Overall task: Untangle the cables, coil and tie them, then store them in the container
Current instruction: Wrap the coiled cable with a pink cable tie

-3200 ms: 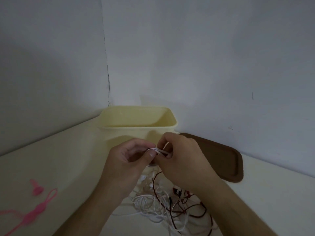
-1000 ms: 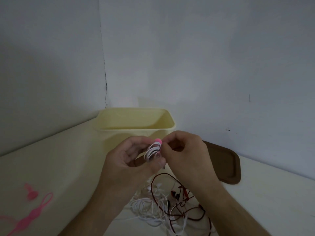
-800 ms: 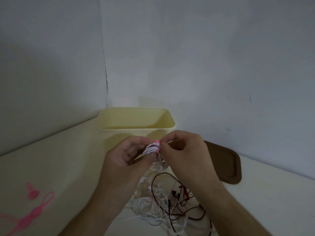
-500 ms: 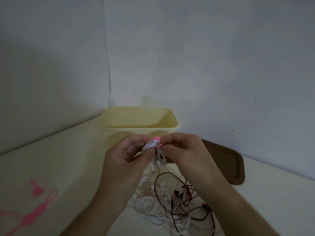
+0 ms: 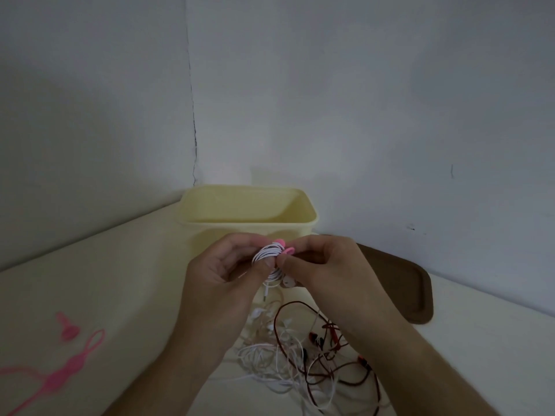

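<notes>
Two hands meet over the table (image 5: 126, 265), just in front of the yellow container (image 5: 249, 211). My left hand (image 5: 222, 283) pinches a small white coil (image 5: 268, 258) between thumb and curled fingers; my right hand (image 5: 324, 265) pinches the pink tie (image 5: 285, 249) wrapped over the coil's top. Both are clamped, nothing slack.

Handling, as I judge it: the coil is light, thin and springy, and will likely unwind if the pinch eases. Best hold is across the bundled loops beside the tie, not by the earbud and plug dangling below.

Beneath my wrists lies a loose tangle (image 5: 288, 355) of white and dark red cable, soft and prone to snagging. Spare pink ties (image 5: 57, 376) lie at the left, well apart. The brown lid (image 5: 399, 283) sits right of the container.

Hard to read: whether the tie is fastened or only looped. Light is dim, the container's floor is out of sight, and the tangle runs off the lower edge.
</notes>
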Motion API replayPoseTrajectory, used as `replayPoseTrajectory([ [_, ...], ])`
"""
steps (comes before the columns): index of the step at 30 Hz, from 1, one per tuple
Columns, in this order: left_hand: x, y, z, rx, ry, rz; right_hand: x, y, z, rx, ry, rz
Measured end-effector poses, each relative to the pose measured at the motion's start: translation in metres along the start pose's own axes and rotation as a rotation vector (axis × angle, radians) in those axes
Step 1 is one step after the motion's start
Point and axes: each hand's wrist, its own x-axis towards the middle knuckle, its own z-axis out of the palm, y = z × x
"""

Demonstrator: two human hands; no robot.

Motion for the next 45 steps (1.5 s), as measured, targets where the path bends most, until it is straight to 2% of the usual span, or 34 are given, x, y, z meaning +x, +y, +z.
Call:
replayPoseTrajectory([
  [9,0.002,0.0,-0.002,-0.01,-0.001,-0.027,0.003,0.002,-0.003,0.009,-0.024,0.01],
  [25,0.005,0.0,-0.007,-0.064,-0.033,-0.159,0.001,0.003,-0.001,-0.227,-0.006,-0.114],
  [32,0.008,-0.003,-0.009,-0.101,-0.138,-0.201,0.002,0.002,-0.004,-0.159,0.025,-0.074],
  [37,0.008,-0.009,-0.011,-0.022,-0.194,-0.195,0.002,0.003,-0.001,-0.137,0.034,-0.043],
  [45,0.005,-0.007,-0.008,-0.026,-0.153,-0.137,0.0,-0.003,-0.001,-0.061,0.005,-0.017],
])
